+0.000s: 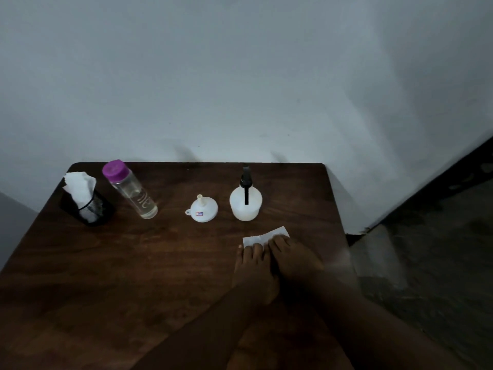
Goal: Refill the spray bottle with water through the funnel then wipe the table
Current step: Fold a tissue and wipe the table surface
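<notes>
Two flat hands, left hand [253, 265] beside right hand [293, 259], press straight fingers onto a folded white tissue [266, 236] on the dark wooden table [133, 263], near the white spray bottle [245, 206], the upturned funnel [204, 212] and the purple-capped water bottle [130, 190].

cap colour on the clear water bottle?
Purple. The cap sits on the clear water bottle at the table's back left, seen best in the head view.
</notes>
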The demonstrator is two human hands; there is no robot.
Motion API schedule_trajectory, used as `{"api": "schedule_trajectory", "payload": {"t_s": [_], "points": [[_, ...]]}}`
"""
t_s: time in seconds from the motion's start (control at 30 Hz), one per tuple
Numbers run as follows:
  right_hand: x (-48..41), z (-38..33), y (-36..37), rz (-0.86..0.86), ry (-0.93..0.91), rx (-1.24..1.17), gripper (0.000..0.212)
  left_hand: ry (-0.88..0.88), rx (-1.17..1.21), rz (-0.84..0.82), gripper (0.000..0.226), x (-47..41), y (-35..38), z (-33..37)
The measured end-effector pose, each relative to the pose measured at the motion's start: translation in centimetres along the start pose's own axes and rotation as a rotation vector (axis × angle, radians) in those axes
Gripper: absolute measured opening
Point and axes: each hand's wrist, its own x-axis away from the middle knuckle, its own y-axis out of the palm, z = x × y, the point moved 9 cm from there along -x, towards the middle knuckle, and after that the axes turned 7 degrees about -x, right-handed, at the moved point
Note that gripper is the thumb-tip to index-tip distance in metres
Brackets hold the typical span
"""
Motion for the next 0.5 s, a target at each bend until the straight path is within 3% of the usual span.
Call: {"api": "schedule_trajectory", "payload": {"t_s": [0.07, 0.5], "points": [[0.9, 1.1, 0.6, -0.082, 0.055, -0.01, 0.057, 0.039, -0.003, -0.005, 0.078, -0.8, 0.2, 1.0], [3.8, -1.3, 2.1, -0.042, 0.25, -0.128, 0.057, 0.3, -0.139, -0.066, 0.067, 0.2, 0.5, 0.5]]}}
